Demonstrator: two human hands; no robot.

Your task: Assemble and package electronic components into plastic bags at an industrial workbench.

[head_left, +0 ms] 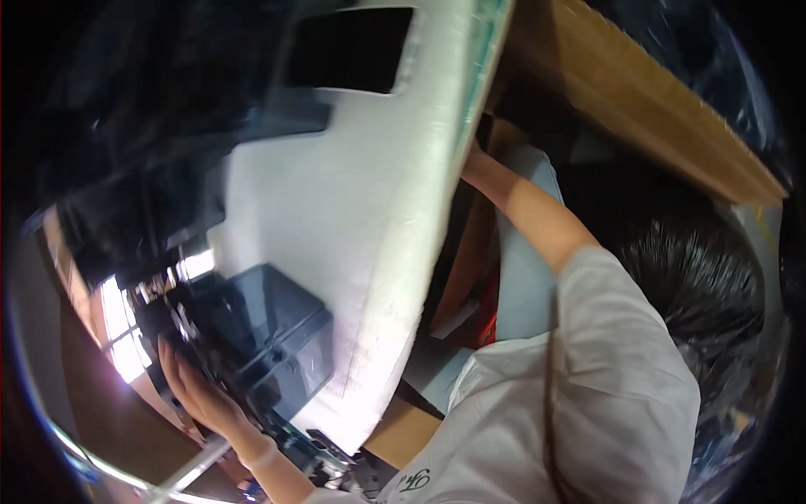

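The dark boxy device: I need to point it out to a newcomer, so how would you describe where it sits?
Find the big white slab running diagonally. At its lower left lies the dark boxy device, left hand pressed against it: blue-grey, angular, unlike the flat slab.

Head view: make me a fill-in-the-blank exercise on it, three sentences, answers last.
1. The big panel across the middle is ____ in colour.
2. The box that the left hand lies flat against is dark ____.
3. A co-worker's hand, reaching from a white sleeve, meets the panel at its ____.

Missing words: white; grey; edge.
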